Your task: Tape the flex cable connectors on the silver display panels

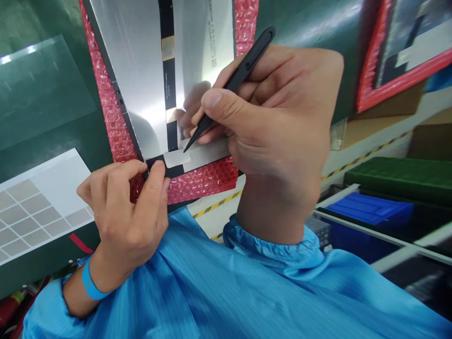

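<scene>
My right hand (271,108) is closed around a pair of slim black tweezers (240,75). Their fine point touches a silvery tape strip (178,157) at the near edge of a flat metal-backed panel (144,70). At the panel's near left corner, my left hand (127,207) grips the edge, thumb on top and fingers bent beside it. What the fingers do beneath the edge is hidden. A black band with copper-coloured patches (170,84) runs down the panel's middle. Pink bubble wrap (201,181) lies under the panel.
On the left, a sheet of grey square labels (38,212) and a clear film (42,94) lie on the green tabletop (21,132). Another panel in a pink wrap (406,77) is at the upper right. Blue bins (370,209) stand lower right, beyond the table.
</scene>
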The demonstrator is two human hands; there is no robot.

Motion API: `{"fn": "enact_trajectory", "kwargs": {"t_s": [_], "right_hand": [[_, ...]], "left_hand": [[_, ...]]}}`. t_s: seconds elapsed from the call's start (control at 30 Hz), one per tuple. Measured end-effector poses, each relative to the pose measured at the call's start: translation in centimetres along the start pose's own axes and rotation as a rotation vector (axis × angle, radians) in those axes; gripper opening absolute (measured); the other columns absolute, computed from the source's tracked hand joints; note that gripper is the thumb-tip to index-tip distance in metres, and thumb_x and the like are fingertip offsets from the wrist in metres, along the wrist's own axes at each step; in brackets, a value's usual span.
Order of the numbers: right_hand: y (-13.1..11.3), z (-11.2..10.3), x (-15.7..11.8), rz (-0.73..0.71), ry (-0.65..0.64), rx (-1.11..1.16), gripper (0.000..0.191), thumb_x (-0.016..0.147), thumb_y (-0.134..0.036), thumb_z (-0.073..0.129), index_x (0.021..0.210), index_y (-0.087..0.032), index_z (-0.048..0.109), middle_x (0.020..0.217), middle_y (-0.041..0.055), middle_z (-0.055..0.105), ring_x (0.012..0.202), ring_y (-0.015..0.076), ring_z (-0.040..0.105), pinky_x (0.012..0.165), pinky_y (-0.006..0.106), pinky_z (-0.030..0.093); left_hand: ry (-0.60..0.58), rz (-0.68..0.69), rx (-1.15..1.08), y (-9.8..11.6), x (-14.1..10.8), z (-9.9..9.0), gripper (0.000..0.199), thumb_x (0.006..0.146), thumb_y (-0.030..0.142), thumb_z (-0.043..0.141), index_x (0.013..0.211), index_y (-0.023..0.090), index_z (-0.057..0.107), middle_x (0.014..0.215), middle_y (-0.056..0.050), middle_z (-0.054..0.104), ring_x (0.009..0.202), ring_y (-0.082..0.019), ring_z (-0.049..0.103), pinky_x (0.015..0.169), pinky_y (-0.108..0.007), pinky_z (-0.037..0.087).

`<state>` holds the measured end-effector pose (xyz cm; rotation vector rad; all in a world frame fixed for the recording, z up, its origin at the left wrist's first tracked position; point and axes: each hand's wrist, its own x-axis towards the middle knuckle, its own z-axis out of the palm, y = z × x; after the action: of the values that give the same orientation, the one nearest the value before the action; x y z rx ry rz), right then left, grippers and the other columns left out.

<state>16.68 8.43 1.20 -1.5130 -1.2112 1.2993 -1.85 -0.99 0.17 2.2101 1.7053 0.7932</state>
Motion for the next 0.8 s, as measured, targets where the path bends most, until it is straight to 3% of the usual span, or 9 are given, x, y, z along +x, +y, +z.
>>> {"fn": "enact_trajectory", "kwargs": {"t_s": [0.3, 0.53, 0.8], "right_hand": [[-0.15, -0.1, 0.08, -0.026, -0.02, 0.006, 0.025, 0.084, -0.05, 0.095, 0.074, -0.038, 0.074, 0.078, -0.0008, 0.077, 0.07, 0.0307, 0.072, 0.06, 0.054, 0.061], [0.02, -0.03, 0.02, -0.025, -0.001, 0.025, 0.028, 0.08, -0.052, 0.097, 0.075, -0.036, 0.075, 0.078, 0.0008, 0.078, 0.069, 0.0293, 0.072, 0.058, 0.051, 0.062], [-0.02, 0.09, 0.08, -0.023, 0.014, 0.005, 0.028, 0.082, -0.053, 0.095, 0.073, -0.038, 0.073, 0.079, 0.0006, 0.078, 0.071, 0.0307, 0.071, 0.057, 0.051, 0.061]], "left_hand": [[-0.006, -0.013, -0.012, 0.08, 0.02, 0.01, 0.026, 0.099, 0.016, 0.072, 0.124, 0.025, 0.075, 0.114, -0.014, 0.075, 0.107, -0.034, 0.07, 0.089, -0.057, 0.05], [0.031, 0.003, 0.023, 0.31, 0.08, 0.53, 0.029, 0.097, 0.013, 0.074, 0.124, 0.02, 0.079, 0.113, -0.016, 0.074, 0.107, -0.036, 0.068, 0.087, -0.055, 0.046], [-0.004, -0.003, 0.058, 0.45, -0.05, 0.69, 0.034, 0.1, 0.013, 0.069, 0.129, 0.029, 0.077, 0.12, -0.015, 0.071, 0.112, -0.037, 0.065, 0.087, -0.056, 0.044]]}}
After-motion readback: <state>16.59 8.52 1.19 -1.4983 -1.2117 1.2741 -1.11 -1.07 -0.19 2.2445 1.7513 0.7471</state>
